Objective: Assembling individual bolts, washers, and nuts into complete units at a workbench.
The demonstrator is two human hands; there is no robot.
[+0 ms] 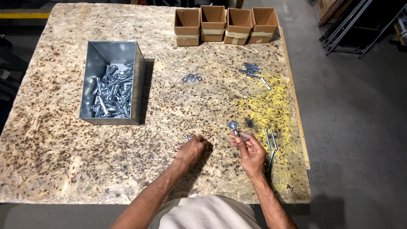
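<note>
Four boxes (pixel 226 25), one bin (pixel 111 82) of bolts, four washers (pixel 192 78) on the counter (pixel 63 161).
Right hand (pixel 250 150) fingers pinch one bolt (pixel 233 126), head up; left hand (pixel 193 149) fingers curl beside two small nuts (pixel 186 137).

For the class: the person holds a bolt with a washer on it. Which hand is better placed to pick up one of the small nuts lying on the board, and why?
Probably the left hand: it rests on the board beside the small nuts. The right hand is raised and already grips the bolt.
</note>
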